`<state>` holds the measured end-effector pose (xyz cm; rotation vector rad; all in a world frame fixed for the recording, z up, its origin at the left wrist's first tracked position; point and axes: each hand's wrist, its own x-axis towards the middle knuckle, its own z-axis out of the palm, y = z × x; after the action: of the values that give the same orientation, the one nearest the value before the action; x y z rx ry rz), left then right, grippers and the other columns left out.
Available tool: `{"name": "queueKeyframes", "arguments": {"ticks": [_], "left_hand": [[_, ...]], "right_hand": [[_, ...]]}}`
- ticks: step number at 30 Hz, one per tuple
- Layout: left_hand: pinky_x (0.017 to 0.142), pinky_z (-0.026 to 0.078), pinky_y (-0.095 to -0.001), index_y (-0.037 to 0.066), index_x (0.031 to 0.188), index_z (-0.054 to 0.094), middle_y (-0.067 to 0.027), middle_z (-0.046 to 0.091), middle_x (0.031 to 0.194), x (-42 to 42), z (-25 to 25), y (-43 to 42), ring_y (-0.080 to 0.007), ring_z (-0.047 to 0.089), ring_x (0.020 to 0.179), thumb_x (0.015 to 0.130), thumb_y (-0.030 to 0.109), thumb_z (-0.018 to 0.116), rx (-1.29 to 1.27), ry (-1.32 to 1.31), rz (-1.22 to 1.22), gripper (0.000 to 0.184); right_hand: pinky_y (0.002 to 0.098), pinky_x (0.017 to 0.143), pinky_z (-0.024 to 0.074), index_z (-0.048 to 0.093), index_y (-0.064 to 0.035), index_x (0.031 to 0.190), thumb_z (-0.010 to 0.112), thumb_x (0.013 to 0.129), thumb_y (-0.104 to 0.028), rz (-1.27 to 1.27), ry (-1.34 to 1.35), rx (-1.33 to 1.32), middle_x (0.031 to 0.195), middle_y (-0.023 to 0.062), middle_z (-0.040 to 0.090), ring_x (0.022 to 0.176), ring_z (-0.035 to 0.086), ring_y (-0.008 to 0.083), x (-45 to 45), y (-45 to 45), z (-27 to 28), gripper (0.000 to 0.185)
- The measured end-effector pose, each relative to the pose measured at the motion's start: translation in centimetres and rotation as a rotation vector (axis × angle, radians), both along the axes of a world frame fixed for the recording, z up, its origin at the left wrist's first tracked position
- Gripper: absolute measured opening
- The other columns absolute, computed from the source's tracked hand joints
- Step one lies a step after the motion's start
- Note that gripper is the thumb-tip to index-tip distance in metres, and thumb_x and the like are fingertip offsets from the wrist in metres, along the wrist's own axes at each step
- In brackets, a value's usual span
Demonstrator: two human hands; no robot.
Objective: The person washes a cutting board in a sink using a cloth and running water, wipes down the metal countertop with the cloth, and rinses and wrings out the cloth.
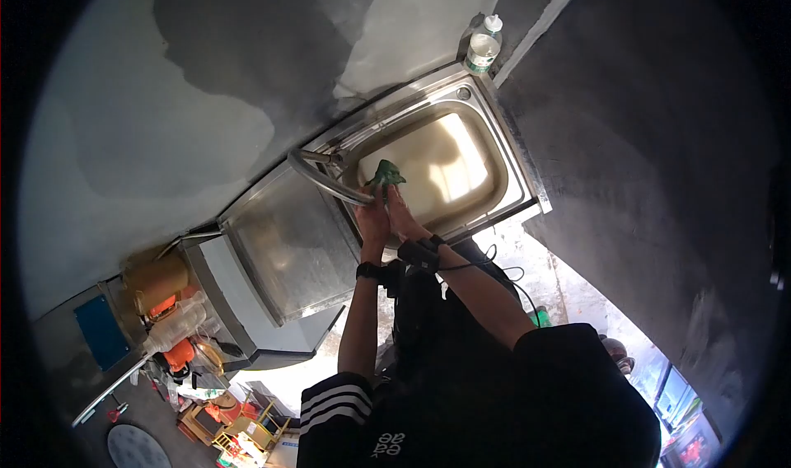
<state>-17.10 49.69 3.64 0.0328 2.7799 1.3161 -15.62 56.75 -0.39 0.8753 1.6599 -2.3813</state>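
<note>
A crumpled green cloth is between my two hands, over the near left part of a metal sink. My left hand is closed on its lower left side, just beneath the end of a curved metal faucet. From the right, my right hand presses against the cloth, close beside the left. Cloudy water stands in the basin, with bright light reflected on it. The faucet spout partly covers the left hand, and the cloth's lower part is hidden by the fingers.
A bottle with a white cap stands at the sink's far right corner. Left of the basin is a metal drainboard. Plastic containers and a blue board lie farther left. A dark wall borders the sink on the right.
</note>
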Motion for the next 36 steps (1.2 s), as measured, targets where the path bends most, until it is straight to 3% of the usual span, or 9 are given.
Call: {"name": "queueKeyframes", "arguments": {"ticks": [7, 9, 12, 15, 19, 24, 27, 30, 36], "left_hand": [[0.079, 0.046, -0.0448, -0.003, 0.101, 0.062, -0.025, 0.06, 0.105, 0.5, 1.0, -1.0, -0.04, 0.058, 0.094, 0.089, 0.012, 0.057, -0.002, 0.173, 0.145, 0.02], [0.08, 0.046, -0.0446, -0.002, 0.102, 0.063, -0.0257, 0.06, 0.104, 0.9, 1.8, -1.4, -0.0385, 0.059, 0.095, 0.087, 0.011, 0.058, -0.07, 0.213, 0.098, 0.02], [0.075, 0.048, -0.0438, 0.0, 0.105, 0.064, -0.0237, 0.063, 0.099, 1.2, 2.5, -2.7, -0.0368, 0.062, 0.089, 0.085, 0.011, 0.061, -0.215, -0.026, 0.125, 0.023], [0.066, 0.047, -0.0359, -0.003, 0.096, 0.065, -0.0166, 0.066, 0.078, 1.5, 4.0, -2.3, -0.0229, 0.062, 0.07, 0.087, 0.013, 0.06, -0.05, 0.119, 0.198, 0.019], [0.062, 0.047, -0.0332, -0.001, 0.093, 0.068, -0.0167, 0.067, 0.076, 1.5, 4.9, -2.7, -0.014, 0.06, 0.068, 0.086, 0.015, 0.062, -0.017, 0.05, 0.2, 0.018], [0.063, 0.048, -0.0309, 0.001, 0.094, 0.07, -0.011, 0.069, 0.078, 1.0, 4.6, -1.8, -0.0085, 0.058, 0.071, 0.084, 0.015, 0.066, -0.06, -0.16, 0.162, 0.018], [0.059, 0.048, -0.0329, 0.002, 0.09, 0.07, -0.0107, 0.066, 0.069, 0.6, -0.1, -0.7, -0.0162, 0.062, 0.062, 0.082, 0.015, 0.068, 0.298, 0.041, 0.164, 0.015], [0.061, 0.048, -0.0312, 0.002, 0.088, 0.071, -0.0096, 0.068, 0.074, -0.1, 0.9, 0.9, -0.0147, 0.062, 0.065, 0.083, 0.016, 0.069, -0.008, 0.159, 0.083, 0.015], [0.067, 0.048, -0.0291, 0.0, 0.1, 0.066, -0.0035, 0.066, 0.092, -1.4, 0.7, 2.0, -0.0136, 0.06, 0.078, 0.088, 0.021, 0.067, 0.378, -0.193, 0.176, 0.024]], "right_hand": [[0.0417, 0.097, 0.0416, 0.048, -0.001, 0.127, 0.041, 0.097, -0.022, 0.147, -0.007, 0.604, 0.125, 0.0217, 0.052, 0.113, 0.054, 0.0284, 0.1, -0.9, -0.4, 0.037], [0.0425, 0.092, 0.0459, 0.048, 0.0003, 0.126, 0.045, 0.096, -0.019, 0.038, -0.034, 0.415, 0.123, 0.0237, 0.053, 0.108, 0.058, 0.0268, -0.8, -2.1, -0.6, 0.037], [0.0462, 0.078, 0.0503, 0.047, 0.0055, 0.121, 0.049, 0.091, -0.027, -0.369, 0.002, -0.495, 0.094, 0.0216, 0.064, 0.087, 0.063, 0.0398, -3.5, -4.4, -8.7, 0.044], [0.0415, 0.067, 0.0524, 0.051, 0.0023, 0.119, 0.055, 0.089, -0.015, -0.14, -0.311, -0.215, 0.089, 0.0167, 0.066, 0.078, 0.066, 0.0339, -4.6, -1.5, 0.8, 0.034], [0.0455, 0.063, 0.0508, 0.056, -0.0028, 0.103, 0.054, 0.088, -0.022, 0.49, 0.043, 0.766, 0.08, 0.0185, 0.065, 0.074, 0.064, 0.0405, -4.9, -1.7, -0.1, 0.025], [0.0463, 0.076, 0.0497, 0.059, -0.0069, 0.099, 0.049, 0.089, -0.03, 0.351, -0.071, 0.759, 0.094, 0.0216, 0.064, 0.09, 0.061, 0.0402, -2.5, -0.7, 4.1, 0.028], [0.0481, 0.081, 0.0481, 0.06, -0.0061, 0.097, 0.049, 0.089, -0.028, 0.321, -0.13, 0.617, 0.097, 0.0237, 0.061, 0.097, 0.059, 0.0387, -1.5, -0.4, 2.2, 0.025], [0.048, 0.08, 0.0493, 0.062, -0.0074, 0.095, 0.045, 0.093, -0.027, 0.433, -0.063, 0.88, 0.095, 0.0188, 0.062, 0.094, 0.062, 0.0337, -0.3, 0.0, -2.1, 0.026], [0.0425, 0.08, 0.0487, 0.058, -0.0021, 0.103, 0.055, 0.087, -0.027, 0.079, -0.085, 0.211, 0.103, 0.0181, 0.057, 0.098, 0.055, 0.0324, 1.8, -1.7, -7.7, 0.03]]}}
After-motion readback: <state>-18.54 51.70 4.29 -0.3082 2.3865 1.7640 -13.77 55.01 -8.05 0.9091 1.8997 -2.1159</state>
